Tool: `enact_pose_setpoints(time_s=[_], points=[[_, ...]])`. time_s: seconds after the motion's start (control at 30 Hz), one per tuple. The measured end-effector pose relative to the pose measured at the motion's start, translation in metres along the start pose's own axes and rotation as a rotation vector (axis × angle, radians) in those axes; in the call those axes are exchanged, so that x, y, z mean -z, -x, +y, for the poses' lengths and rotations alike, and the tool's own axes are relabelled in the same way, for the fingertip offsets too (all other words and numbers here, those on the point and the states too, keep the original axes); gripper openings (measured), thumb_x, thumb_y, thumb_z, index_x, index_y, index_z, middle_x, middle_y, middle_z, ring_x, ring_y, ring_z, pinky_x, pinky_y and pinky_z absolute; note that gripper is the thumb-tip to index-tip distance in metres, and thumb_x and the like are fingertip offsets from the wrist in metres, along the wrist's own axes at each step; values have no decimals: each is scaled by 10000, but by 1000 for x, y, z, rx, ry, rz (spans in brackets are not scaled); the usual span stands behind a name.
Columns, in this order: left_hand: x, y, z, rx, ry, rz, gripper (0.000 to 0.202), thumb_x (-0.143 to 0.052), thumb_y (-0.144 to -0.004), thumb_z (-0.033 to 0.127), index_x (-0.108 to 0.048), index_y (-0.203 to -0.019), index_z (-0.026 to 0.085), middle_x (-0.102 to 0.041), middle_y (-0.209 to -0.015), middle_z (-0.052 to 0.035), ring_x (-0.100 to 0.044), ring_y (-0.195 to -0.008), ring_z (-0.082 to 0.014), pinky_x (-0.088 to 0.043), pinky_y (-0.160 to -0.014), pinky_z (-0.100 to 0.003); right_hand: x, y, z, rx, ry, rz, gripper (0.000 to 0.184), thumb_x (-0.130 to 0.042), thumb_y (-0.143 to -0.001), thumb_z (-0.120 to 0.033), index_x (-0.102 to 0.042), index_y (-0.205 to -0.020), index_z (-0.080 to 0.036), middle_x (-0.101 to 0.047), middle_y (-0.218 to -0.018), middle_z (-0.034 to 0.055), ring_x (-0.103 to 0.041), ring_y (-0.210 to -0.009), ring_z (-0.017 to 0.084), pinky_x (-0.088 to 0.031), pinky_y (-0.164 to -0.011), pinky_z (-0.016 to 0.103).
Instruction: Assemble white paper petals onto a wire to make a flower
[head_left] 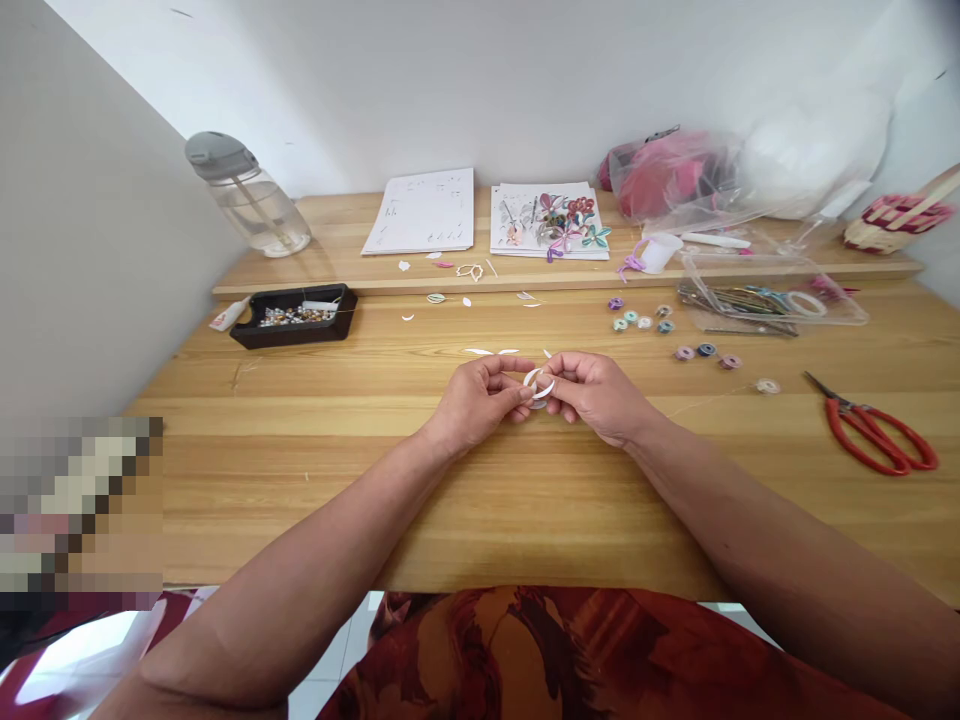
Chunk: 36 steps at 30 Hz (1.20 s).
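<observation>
Over the middle of the table, my left hand (480,402) and my right hand (592,395) meet fingertip to fingertip. Between them they pinch a small white curved paper cutout (545,391), shaped like an open ring or a leaf outline. Thumb and fingers of each hand are closed on its edges, and the fingers partly cover it. Just beyond my hands lie thin white paper slivers (480,351). A fine thread (690,405) runs from near my right hand to a bobbin (766,386).
Red-handled scissors (877,435) lie at the right. Several thread bobbins (706,350) and a clear plastic box (825,312) of tools sit behind. At the left stand a black bead tray (294,333) and a water bottle (255,205). Paper sheets (427,212) rest on the raised shelf.
</observation>
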<state>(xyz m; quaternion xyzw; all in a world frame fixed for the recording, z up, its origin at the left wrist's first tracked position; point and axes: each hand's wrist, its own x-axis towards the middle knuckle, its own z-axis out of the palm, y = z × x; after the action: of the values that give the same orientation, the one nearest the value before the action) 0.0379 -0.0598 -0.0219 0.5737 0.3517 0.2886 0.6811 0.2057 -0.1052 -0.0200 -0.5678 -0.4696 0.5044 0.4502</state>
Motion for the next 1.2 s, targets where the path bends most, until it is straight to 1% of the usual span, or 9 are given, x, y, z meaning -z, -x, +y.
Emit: enact_pose_setpoints(time_s=[0.17,0.3,0.37,0.5,0.67,0.77,0.97,1.1,1.2], points=[[-1,1,-1,-1,3,7,431,-742,-737,255,-602,-1114,99,-676,-686,-31,-606,-556,-93,-507,-584,-218,1,-1,0,-5,-28,12,297,-754,-692,-412,-581,-692,-171,-597,-555,0,-509,-489,88,-342,-400,183],[-2,2,-3,17,16,-1,443,-750,-727,222,-601,-1125,96,-661,-619,-9,-593,-518,-84,-498,-567,-204,6,-5,-1,-28,-111,106,306,-791,-643,-383,-572,-670,-172,-605,-609,4,-515,-499,82,-360,-386,179],[-1,2,-3,28,17,8,435,-745,-733,212,-602,-1128,99,-667,-621,-11,-599,-519,-85,-507,-573,-204,8,-7,0,-28,-102,123,300,-786,-650,-376,-566,-673,-174,-614,-635,9,-529,-508,87,-375,-385,183],[5,-2,-4,54,-28,62,341,-735,-744,212,-627,-1050,108,-688,-667,-31,-608,-538,-81,-523,-591,-204,17,-9,1,-19,73,145,231,-711,-732,-372,-589,-720,-177,-648,-655,25,-535,-494,97,-341,-378,195],[16,-8,-1,60,-127,120,253,-743,-738,223,-648,-951,124,-671,-646,-20,-603,-537,-81,-527,-578,-202,35,-12,-3,23,512,286,165,-659,-757,-346,-669,-746,-182,-679,-652,27,-553,-520,120,-406,-517,253],[20,-9,1,74,-177,130,243,-758,-721,224,-654,-917,125,-653,-610,-16,-594,-517,-88,-525,-547,-208,42,-14,-5,19,683,339,164,-652,-750,-349,-699,-739,-191,-704,-701,40,-589,-593,158,-412,-566,285],[24,-10,-1,58,-262,129,180,-711,-765,239,-677,-905,131,-642,-605,-22,-588,-512,-92,-500,-496,-191,43,-20,-3,11,717,389,162,-662,-742,-351,-720,-736,-199,-712,-714,43,-609,-625,182,-418,-587,309],[25,-10,1,86,-276,143,155,-625,-825,200,-686,-948,128,-655,-666,-35,-595,-539,-88,-516,-517,-198,42,-22,-2,-2,713,402,192,-650,-760,-372,-738,-755,-202,-711,-703,43,-614,-646,192,-420,-612,321],[25,-9,3,106,-303,140,181,-612,-826,184,-673,-987,130,-659,-681,-39,-606,-556,-97,-531,-535,-213,42,-23,-1,4,725,413,211,-634,-779,-384,-747,-783,-206,-718,-722,44,-618,-658,196,-424,-632,330]])
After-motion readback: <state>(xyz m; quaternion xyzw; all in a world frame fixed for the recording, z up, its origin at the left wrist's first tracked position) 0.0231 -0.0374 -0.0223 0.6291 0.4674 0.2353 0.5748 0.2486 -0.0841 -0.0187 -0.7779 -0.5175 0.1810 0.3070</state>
